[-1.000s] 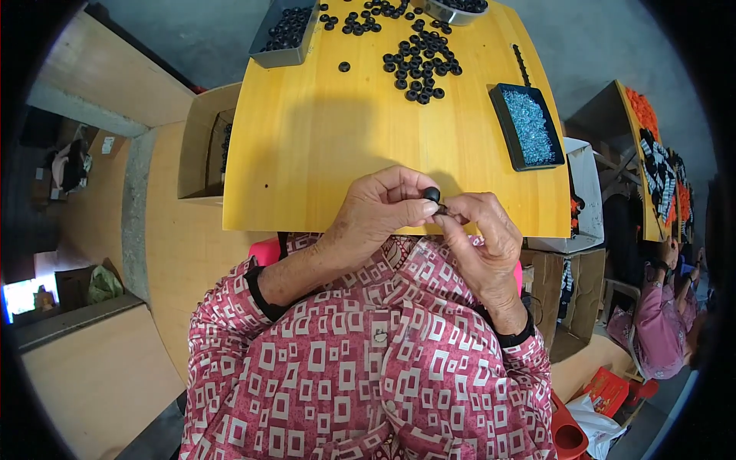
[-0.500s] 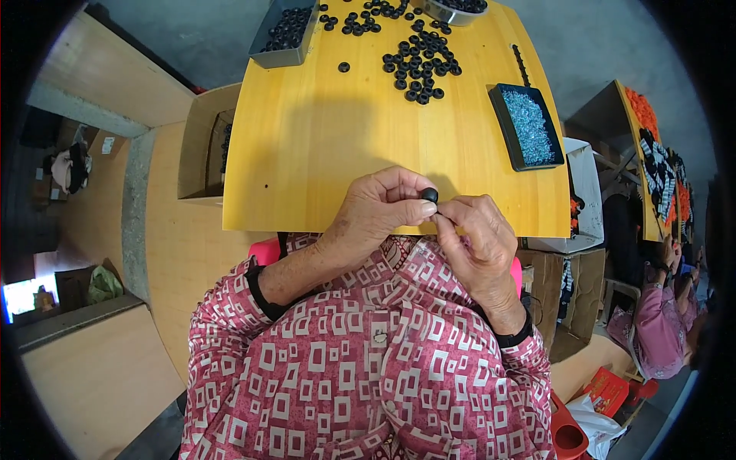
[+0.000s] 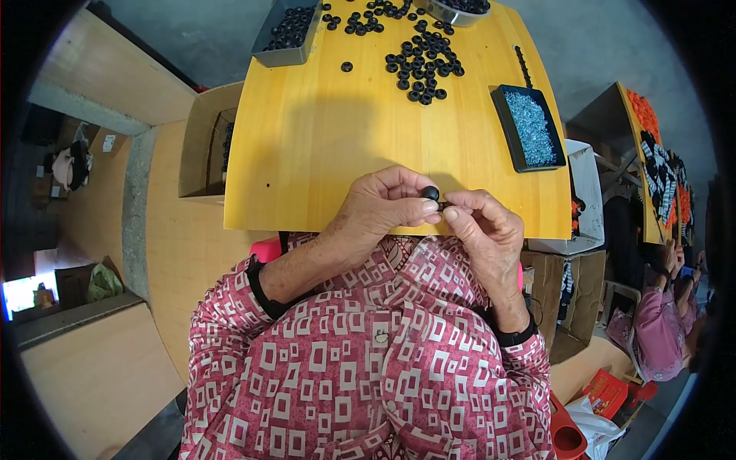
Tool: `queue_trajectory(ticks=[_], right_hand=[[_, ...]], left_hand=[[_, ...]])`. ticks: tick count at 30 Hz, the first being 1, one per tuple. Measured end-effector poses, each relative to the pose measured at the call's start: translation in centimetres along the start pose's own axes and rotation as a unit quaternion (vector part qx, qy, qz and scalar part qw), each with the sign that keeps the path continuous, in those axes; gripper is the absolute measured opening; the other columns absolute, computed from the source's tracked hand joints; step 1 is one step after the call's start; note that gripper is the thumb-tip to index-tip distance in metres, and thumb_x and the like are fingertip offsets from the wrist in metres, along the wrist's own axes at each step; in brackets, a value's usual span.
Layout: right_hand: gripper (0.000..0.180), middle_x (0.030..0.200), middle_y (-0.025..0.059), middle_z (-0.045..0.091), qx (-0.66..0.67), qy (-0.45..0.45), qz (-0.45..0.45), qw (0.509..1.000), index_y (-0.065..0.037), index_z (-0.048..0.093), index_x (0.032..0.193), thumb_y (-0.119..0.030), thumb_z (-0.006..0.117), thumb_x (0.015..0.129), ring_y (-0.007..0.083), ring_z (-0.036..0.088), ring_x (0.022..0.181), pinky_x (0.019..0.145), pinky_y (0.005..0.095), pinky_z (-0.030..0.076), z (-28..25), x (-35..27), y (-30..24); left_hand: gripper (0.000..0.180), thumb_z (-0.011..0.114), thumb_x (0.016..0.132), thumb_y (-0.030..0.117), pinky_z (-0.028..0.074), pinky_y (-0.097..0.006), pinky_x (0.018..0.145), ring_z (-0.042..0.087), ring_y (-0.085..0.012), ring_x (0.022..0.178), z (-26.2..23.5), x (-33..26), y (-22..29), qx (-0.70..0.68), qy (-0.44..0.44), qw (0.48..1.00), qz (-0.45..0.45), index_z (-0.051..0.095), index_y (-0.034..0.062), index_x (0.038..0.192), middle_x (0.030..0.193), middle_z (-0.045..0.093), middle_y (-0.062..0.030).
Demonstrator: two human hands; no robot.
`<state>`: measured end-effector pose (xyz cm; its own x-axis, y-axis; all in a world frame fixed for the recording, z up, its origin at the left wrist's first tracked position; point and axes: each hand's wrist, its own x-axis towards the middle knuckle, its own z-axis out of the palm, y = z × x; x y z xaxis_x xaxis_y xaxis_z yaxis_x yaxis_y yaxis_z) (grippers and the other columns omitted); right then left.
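Near the front edge of the yellow table, my left hand pinches a small round black piece between thumb and fingers. My right hand is closed right beside it, thumb and forefinger together at a tiny dark bit against the round piece. That bit is too small to name. Farther up the table lies a loose spread of black ring-shaped pieces. One single black ring lies apart from them, to the left.
A grey bin of black pieces stands far left, a metal bowl at the far edge. On the right sit a black tray of small clear-blue pieces and a thin black strip. Cardboard boxes flank the table. Another person sits far right.
My right hand has shifted slightly right and its fingers have straightened, showing the tiny dark bit at the round piece. My left hand keeps its pinch in nearly the same place.
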<state>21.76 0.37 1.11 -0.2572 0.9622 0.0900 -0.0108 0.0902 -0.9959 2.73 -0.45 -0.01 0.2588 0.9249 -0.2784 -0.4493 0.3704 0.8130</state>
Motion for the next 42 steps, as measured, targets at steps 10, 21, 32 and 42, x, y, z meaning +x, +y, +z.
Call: queue_trajectory(ticks=[10, 21, 32, 42], right_hand=[[0.009, 0.081, 0.0021, 0.066, 0.005, -0.004, 0.022, 1.0, 0.002, 0.069, 0.095, 0.002, 0.069, 0.086, 0.0063, 0.06, 0.076, 0.067, 0.02, 0.048, -0.1, 0.0, -0.3], [0.012, 0.08, 0.0092, 0.066, -0.236, 0.005, -0.214, 0.948, 0.001, 0.068, 0.088, 0.003, 0.074, 0.078, 0.0164, 0.064, 0.071, 0.061, 0.0271, 0.05, -0.1, 0.3, -0.4], [0.011, 0.078, 0.0058, 0.064, -0.17, 0.001, -0.149, 0.974, 0.001, 0.069, 0.089, 0.002, 0.074, 0.079, 0.0118, 0.061, 0.07, 0.063, 0.0248, 0.048, -0.3, 0.4, 0.2], [0.012, 0.076, 0.009, 0.064, -0.278, -0.011, -0.23, 0.933, 0.0, 0.068, 0.086, -0.001, 0.076, 0.077, 0.0189, 0.062, 0.067, 0.059, 0.0294, 0.049, -0.3, 0.5, -0.4]], left_hand=[[0.02, 0.069, 0.089, 0.008, 0.055, -0.024, 0.081, 0.067, -0.0143, 0.088, 0.0, -0.1, 0.1, 0.012, 0.014, 1.0, -0.012, 0.064, 0.001, 0.107, 0.098, 0.067, -0.0059], [0.022, 0.064, 0.092, 0.01, 0.054, -0.025, 0.086, 0.065, -0.013, 0.093, 0.2, -0.6, 0.9, 0.074, -0.039, 0.996, 0.019, 0.064, -0.0028, 0.111, 0.101, 0.067, -0.0074], [0.027, 0.064, 0.093, 0.014, 0.056, -0.023, 0.083, 0.068, -0.0133, 0.091, 0.2, -0.7, 1.2, 0.016, -0.009, 0.999, -0.038, 0.063, -0.0019, 0.115, 0.1, 0.068, -0.0096], [0.025, 0.065, 0.094, 0.02, 0.056, -0.024, 0.078, 0.068, -0.0136, 0.086, -0.4, -0.5, 0.7, 0.012, -0.069, 0.996, -0.054, 0.064, 0.0002, 0.108, 0.096, 0.069, -0.0084]])
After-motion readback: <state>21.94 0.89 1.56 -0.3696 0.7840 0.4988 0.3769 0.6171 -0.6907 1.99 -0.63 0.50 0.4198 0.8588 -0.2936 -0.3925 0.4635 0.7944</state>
